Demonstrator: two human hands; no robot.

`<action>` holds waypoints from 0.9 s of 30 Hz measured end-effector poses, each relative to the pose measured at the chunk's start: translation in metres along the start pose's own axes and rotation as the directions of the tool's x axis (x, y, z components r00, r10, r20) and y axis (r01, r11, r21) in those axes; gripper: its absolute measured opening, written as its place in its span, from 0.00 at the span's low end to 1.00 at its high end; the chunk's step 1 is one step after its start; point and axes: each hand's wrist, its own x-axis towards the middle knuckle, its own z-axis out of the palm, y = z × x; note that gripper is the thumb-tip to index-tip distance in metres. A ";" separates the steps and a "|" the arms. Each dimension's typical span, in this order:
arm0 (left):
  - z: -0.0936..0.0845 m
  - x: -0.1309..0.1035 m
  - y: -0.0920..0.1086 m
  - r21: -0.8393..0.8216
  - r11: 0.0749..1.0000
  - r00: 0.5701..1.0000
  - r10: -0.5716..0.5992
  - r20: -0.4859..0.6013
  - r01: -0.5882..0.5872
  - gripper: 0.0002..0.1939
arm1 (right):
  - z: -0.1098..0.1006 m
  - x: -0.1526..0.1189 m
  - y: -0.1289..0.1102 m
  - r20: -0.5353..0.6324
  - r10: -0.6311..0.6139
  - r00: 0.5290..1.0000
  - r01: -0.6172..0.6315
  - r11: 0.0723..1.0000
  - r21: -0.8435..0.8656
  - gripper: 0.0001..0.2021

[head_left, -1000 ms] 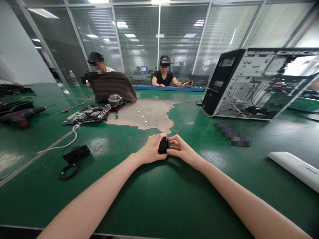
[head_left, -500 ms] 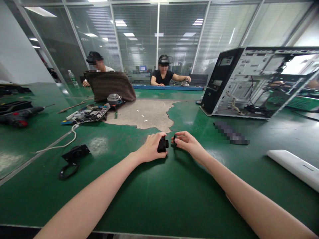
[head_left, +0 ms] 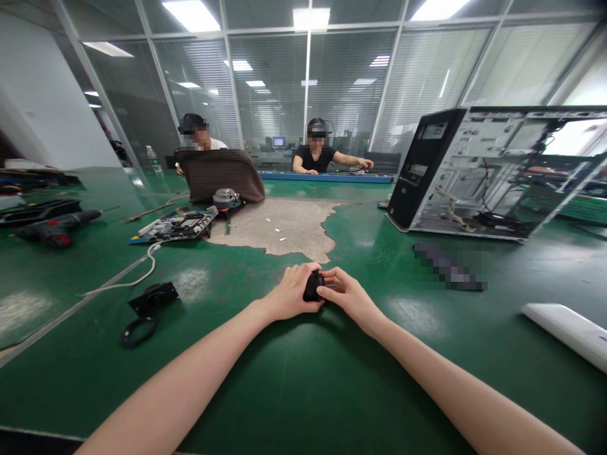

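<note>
Near the middle of the green table, my left hand (head_left: 294,294) is closed around a small black device (head_left: 312,287), its fingers over the top and thumb below. My right hand (head_left: 344,294) pinches a small black part against the device's right side; my fingers mostly hide that part. Both hands are held close together. To the left on the table lie a black box-like part with a round opening (head_left: 154,298) and a black ring (head_left: 138,331) just below it.
An open computer case (head_left: 427,170) stands at the right, with a white object (head_left: 569,335) nearer. Circuit boards (head_left: 175,224), a cable (head_left: 123,284) and a power drill (head_left: 59,229) lie left. Two people sit across the table, one behind a brown cover (head_left: 218,174).
My right hand has moved left, bringing the small black part from a gap away up against the device in my left hand. The camera view has tilted slightly upward.
</note>
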 end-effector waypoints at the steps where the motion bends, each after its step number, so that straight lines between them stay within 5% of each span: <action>1: 0.000 0.000 -0.001 -0.006 1.000 1.000 0.004 -0.003 -0.004 0.31 | 0.002 -0.002 0.001 -0.003 -0.029 1.000 0.029 0.999 -0.019 0.13; 6: 0.001 0.000 -0.002 -0.021 1.000 1.000 0.002 0.006 -0.002 0.31 | 0.007 -0.003 0.007 -0.036 -0.141 0.989 0.136 0.983 -0.124 0.08; 14: -0.001 -0.002 -0.001 -0.003 1.000 1.000 -0.008 0.013 0.008 0.31 | 0.004 0.004 0.014 0.031 -0.133 0.991 0.137 0.960 -0.243 0.07; 20: -0.001 -0.002 -0.002 0.001 1.000 1.000 0.013 0.009 -0.013 0.31 | 0.005 -0.006 0.007 0.097 -0.196 0.976 0.211 0.963 -0.169 0.07; 27: 0.000 -0.002 -0.002 0.020 1.000 1.000 -0.003 0.016 0.003 0.31 | 0.006 0.004 0.013 -0.009 -0.161 0.987 0.157 0.971 -0.181 0.06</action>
